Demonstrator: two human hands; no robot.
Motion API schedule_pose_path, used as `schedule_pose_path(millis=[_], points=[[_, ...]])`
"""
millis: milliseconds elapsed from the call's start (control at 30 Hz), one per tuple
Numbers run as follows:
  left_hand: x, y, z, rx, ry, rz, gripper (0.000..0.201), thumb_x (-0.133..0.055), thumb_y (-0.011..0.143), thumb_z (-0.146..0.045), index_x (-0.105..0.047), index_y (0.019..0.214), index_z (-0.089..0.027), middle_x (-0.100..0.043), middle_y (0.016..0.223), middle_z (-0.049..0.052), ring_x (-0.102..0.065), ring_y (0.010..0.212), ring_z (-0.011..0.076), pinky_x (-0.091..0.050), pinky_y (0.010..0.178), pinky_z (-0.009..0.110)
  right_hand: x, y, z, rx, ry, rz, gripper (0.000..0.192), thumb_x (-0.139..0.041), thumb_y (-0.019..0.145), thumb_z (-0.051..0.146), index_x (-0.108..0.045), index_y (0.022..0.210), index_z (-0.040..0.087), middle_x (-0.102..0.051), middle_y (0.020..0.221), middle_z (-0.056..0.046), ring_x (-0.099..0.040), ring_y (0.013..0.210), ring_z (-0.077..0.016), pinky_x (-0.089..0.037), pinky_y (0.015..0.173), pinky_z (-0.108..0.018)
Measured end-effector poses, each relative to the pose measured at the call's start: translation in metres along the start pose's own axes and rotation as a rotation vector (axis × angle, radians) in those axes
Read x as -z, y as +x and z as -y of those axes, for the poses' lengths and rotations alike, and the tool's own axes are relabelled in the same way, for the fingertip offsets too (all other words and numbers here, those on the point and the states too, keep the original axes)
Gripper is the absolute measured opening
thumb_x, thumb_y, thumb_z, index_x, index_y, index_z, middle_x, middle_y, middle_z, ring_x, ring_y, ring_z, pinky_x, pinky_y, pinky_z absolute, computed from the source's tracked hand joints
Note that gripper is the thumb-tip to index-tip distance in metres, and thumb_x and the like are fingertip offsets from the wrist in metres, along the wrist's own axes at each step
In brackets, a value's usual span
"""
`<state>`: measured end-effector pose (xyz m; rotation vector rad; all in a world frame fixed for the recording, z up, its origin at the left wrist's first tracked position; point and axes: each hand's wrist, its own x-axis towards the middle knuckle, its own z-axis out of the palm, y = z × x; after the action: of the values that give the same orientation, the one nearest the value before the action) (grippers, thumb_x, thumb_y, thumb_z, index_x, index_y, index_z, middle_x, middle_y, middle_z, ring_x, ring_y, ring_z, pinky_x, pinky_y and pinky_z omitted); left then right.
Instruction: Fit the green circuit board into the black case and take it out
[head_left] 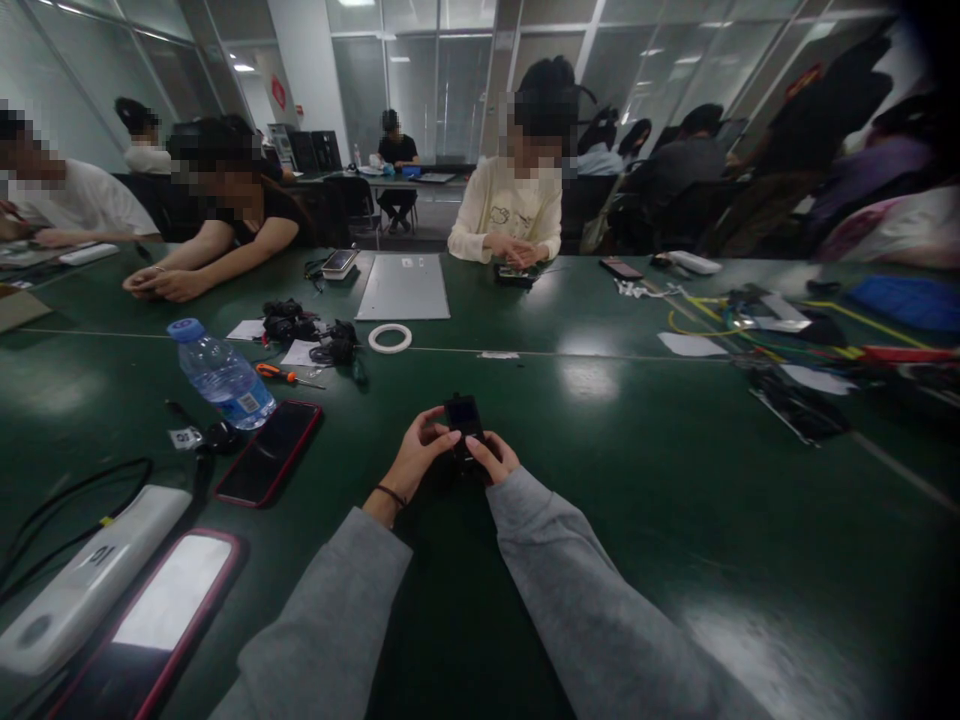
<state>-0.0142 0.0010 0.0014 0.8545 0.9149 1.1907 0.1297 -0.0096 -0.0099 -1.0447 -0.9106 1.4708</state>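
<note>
Centrally, small black rectangular device (464, 422), upright over dark green glossy surface (637, 480), gripped from both sides. Left hand (418, 452) at 9 o'clock of it, fingers closed on its edge; right hand (491, 458) at 5 o'clock, fingers curled against its lower part. Red-cased black smartphone (270, 452) lying flat at 9 o'clock, well apart; clear plastic water bottle with blue cap (222, 374) on its side at 10 o'clock.

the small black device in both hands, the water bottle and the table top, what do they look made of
Small black device: probably matte plastic, dark and dull, held by left hand and right hand; too small to be sure.
Water bottle: clear thin plastic, see-through, blue cap.
Table top: glossy dark green, likely laminate or painted; ceiling lights mirror in it.
</note>
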Motion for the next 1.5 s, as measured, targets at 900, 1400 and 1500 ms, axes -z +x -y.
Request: schedule_pose_path(millis=[900, 1400, 1500], points=[[-0.001, 0.0, -0.002, -0.054, 0.015, 0.048, 0.058, -0.077, 0.063, -0.025, -0.051, 0.115, -0.015, -0.062, 0.101, 0.007, -0.059, 0.094, 0.0166, -0.043, 0.089, 0.033, -0.003, -0.003, -0.004, 0.118, -0.167, 0.036, 0.046, -0.073, 0.064, 0.056, -0.053, 0.082, 0.019, -0.057, 0.076, -0.001, -0.056, 0.068, -0.0148, -0.046, 0.064, -0.03], [0.0, 0.002, 0.002, 0.002, -0.027, 0.05, 0.056, -0.076, 0.066, -0.031, -0.052, 0.115, -0.018, -0.063, 0.103, 0.008, -0.06, 0.097, 0.0197, -0.041, 0.093, 0.039, -0.003, -0.001, -0.011, 0.211, -0.325, -0.051, 0.046, -0.065, 0.068, 0.057, -0.049, 0.087, 0.018, -0.058, 0.078, -0.003, -0.058, 0.069, -0.0157, -0.047, 0.064, -0.029], [-0.003, 0.0, 0.0, 0.011, -0.064, 0.047, 0.049, -0.073, 0.069, -0.034, -0.055, 0.112, -0.017, -0.062, 0.108, 0.01, -0.059, 0.101, 0.0207, -0.04, 0.096, 0.039, -0.003, -0.001, -0.01, 0.287, -0.471, -0.103, 0.044, -0.066, 0.068, 0.053, -0.048, 0.089, 0.019, -0.057, 0.074, -0.001, -0.055, 0.064, -0.0147, -0.046, 0.059, -0.028]])
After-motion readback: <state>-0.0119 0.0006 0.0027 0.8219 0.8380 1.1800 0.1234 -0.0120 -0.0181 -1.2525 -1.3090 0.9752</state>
